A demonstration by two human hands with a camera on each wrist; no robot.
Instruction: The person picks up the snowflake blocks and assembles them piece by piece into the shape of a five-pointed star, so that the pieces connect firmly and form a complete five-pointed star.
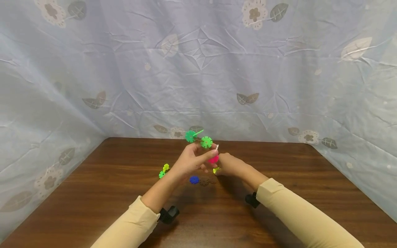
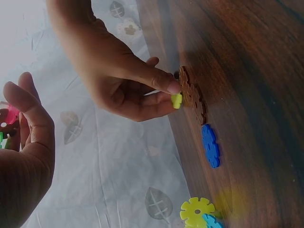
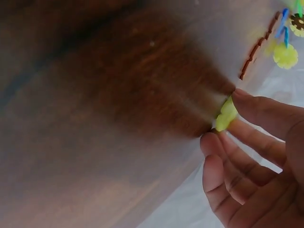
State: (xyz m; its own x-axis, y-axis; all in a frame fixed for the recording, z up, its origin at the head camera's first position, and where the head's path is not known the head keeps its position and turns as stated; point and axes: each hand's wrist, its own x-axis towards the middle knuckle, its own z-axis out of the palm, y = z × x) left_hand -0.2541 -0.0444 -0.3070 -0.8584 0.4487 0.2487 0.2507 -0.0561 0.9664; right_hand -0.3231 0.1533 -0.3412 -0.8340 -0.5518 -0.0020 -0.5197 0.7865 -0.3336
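My left hand (image 1: 190,162) holds a joined string of notched plastic discs off the table. In it are a teal-green disc (image 1: 190,136), a bright green disc (image 1: 206,142), a pink disc (image 1: 213,159) and a white piece, seen edge-on. Just to the right, my right hand (image 1: 233,166) reaches down to the tabletop. Its thumb and fingers pinch a yellow disc (image 3: 226,114), partly covered by the fingertips. Close beside that disc in the left wrist view lie brown discs (image 2: 194,97) and a blue disc (image 2: 211,146), flat on the wood.
A dark wooden table (image 1: 93,193) stands before a patterned curtain (image 1: 198,86). Left of the loose discs sits a small joined group with a yellow disc (image 2: 195,211) and a light blue disc (image 2: 212,221). A green disc (image 1: 162,174) shows there too.
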